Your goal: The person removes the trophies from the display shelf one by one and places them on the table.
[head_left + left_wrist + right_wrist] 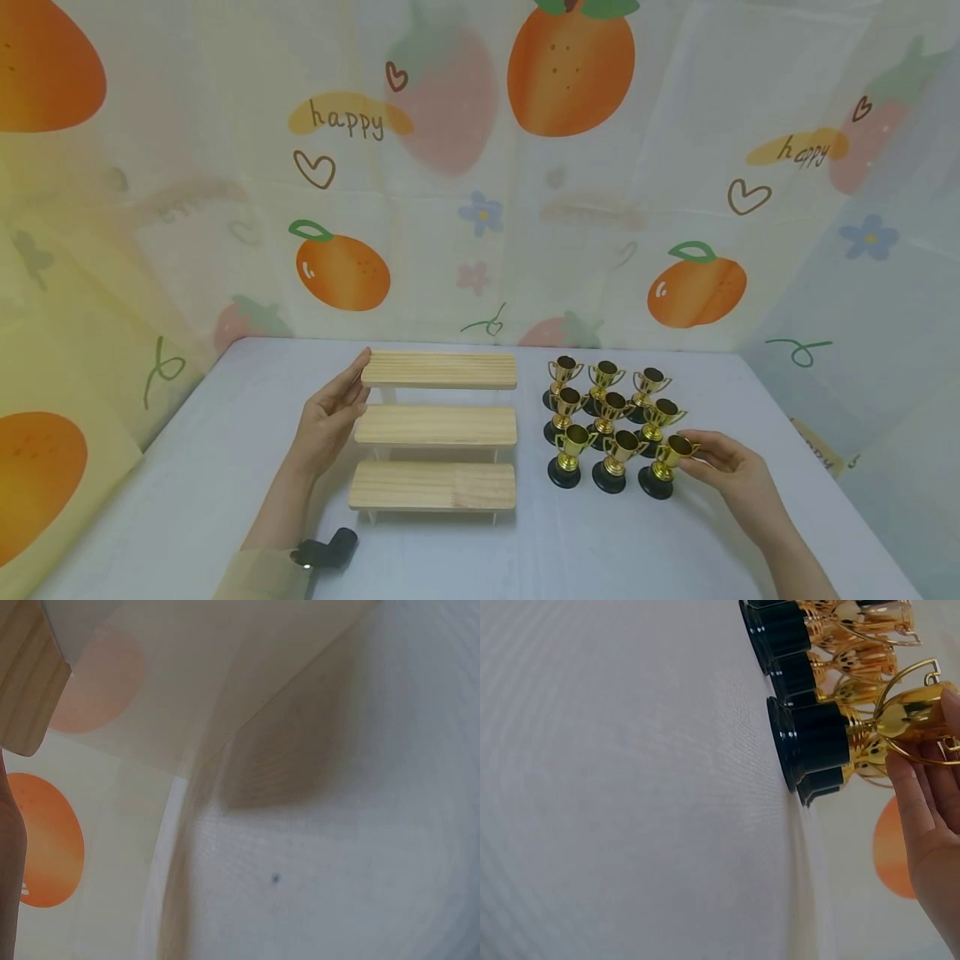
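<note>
A three-tier wooden display stand (435, 425) with pale plank shelves on clear supports stands on the white-covered table. At its left side, my left hand (327, 421) touches the end of the top shelf, fingers extended and thumb lower, near the middle shelf. One shelf end (30, 682) shows in the left wrist view. Several small gold trophies with black bases are grouped in rows to the right of the stand. With thumb and fingers, my right hand (731, 475) pinches the handle side of the front right trophy (663, 467), whose black base (814, 739) shows in the right wrist view.
The white tablecloth (585, 550) covers the table. A fruit-patterned curtain (480, 267) hangs behind it and along both sides. A black strap with a small device (330, 550) sits on my left wrist.
</note>
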A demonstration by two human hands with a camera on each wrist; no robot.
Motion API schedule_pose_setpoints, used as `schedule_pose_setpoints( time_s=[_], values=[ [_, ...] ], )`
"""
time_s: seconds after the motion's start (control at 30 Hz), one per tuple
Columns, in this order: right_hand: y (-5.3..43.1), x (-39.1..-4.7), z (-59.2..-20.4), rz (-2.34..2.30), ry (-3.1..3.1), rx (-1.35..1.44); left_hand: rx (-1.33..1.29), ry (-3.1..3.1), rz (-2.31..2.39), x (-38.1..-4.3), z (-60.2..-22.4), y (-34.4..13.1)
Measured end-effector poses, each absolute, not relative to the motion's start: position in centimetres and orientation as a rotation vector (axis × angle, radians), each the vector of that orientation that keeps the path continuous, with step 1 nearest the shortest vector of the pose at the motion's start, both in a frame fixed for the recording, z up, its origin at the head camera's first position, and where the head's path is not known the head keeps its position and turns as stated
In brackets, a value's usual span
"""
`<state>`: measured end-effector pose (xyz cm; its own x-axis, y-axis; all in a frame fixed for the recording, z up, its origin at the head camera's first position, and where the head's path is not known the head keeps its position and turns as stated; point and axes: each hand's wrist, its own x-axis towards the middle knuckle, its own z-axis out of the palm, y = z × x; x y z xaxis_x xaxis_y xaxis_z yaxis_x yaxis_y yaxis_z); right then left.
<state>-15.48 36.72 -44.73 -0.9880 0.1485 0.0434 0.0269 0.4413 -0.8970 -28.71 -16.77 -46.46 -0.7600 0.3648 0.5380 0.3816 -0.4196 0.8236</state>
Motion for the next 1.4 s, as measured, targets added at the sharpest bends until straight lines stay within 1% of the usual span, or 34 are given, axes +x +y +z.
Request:
schedule_pose_setpoints(
  time_s=[0.27,0.8,1.07,1.27,1.4],
  values=[
    [36.7,-15.4,-44.8,1.63,-2.552,-0.165,-1.043,-1.709,-2.398,-28.8,-46.5,-16.8],
    [36.8,-15.2,-45.0,1.812,-2.32,0.041,-1.038,-1.694,-2.393,-28.9,-46.7,-16.8],
    [36.3,-15.2,-44.2,1.787,-2.175,-0.073,-1.027,-1.703,-2.381,-28.9,-46.7,-16.9],
    [34.9,-15.2,-43.1,1.675,-2.14,-0.217,-1.05,-1.685,-2.395,-28.9,-46.7,-16.9],
    [33.8,-15.5,-42.4,1.579,-2.164,-0.265,-1.017,-1.723,-2.362,-28.9,-46.6,-16.9]
  ],
)
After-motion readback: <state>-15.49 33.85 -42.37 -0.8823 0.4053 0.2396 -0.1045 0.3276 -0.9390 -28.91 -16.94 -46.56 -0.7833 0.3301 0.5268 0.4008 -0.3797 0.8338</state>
